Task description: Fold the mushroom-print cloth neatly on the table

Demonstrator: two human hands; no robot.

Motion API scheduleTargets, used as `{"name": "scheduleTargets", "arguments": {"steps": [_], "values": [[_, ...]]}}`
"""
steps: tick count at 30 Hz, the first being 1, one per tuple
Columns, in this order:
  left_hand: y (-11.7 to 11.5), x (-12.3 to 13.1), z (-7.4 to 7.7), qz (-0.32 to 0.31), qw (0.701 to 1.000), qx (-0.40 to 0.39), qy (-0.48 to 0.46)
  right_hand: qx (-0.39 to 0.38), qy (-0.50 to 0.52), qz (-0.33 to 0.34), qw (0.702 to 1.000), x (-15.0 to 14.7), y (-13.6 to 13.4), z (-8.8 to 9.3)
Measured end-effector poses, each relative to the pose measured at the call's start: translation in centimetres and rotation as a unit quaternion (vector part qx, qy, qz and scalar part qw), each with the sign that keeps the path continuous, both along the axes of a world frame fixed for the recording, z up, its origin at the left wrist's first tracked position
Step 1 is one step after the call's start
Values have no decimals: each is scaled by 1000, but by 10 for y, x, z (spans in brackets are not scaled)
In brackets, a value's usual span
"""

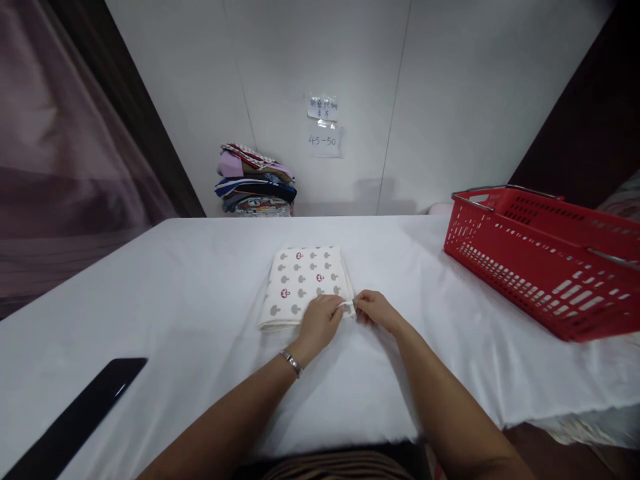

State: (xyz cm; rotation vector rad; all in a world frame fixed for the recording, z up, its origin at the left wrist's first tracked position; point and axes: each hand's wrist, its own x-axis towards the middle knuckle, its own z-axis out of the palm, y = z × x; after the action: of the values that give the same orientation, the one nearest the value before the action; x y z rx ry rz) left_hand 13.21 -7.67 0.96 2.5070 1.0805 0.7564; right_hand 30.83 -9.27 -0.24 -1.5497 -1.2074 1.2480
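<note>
- Nearest in, a black flat object (80, 413) lies at the left front edge of the bench (175, 287); I can't tell what it is.
- Both forearms reach out over the white cover, a metal bracelet (291, 362) on the left wrist.
- The left hand (320, 320) rests on the near right corner of the folded mushroom-print cloth (305, 277), its grip closed, fingertips pinched on the corner.
- The right hand (375, 310) meets it just beside, grip also pinched shut on that same corner.
- The cloth lies flat mid-bench and looks soft, light and limp. It would sag if lifted by one point, so corners and folded edges look like the sound places to hold.
- There is open cover to the left and beyond the cloth. The front edge is close under the arms.
- A red basket (540, 267) sits on the right, well apart, overhanging that side.
- At the far wall there is a stack of folded clothes (255, 180), with paper notes (324, 123) stuck up beside it.
</note>
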Motion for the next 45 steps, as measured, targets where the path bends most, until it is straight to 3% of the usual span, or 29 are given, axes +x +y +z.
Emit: {"name": "scheduleTargets", "arguments": {"steps": [6,10,15,20,25,30,36,42,45], "values": [[-14,0,-9,-30,992,73,95,31,-14,-33,999,2,1,5],[-15,1,-10,-28,990,79,115,144,-16,-52,988,-6,-4,16],[-16,-3,-4,-48,992,69,98,245,-82,-1,966,-23,-13,18],[-14,-31,7,-78,990,66,96,208,-188,39,959,-20,-12,7],[-4,-90,6,12,990,86,109,190,-200,41,960,-17,-10,3],[4,-140,-3,73,983,126,110,194,-275,43,941,-22,-15,9],[7,-154,-11,72,980,167,79,204,-368,74,904,-28,-18,16],[9,-163,-18,69,985,144,64,203,-366,84,905,-29,-19,17],[6,-164,-12,66,988,124,58,204,-362,80,906,-30,-18,16]]}}
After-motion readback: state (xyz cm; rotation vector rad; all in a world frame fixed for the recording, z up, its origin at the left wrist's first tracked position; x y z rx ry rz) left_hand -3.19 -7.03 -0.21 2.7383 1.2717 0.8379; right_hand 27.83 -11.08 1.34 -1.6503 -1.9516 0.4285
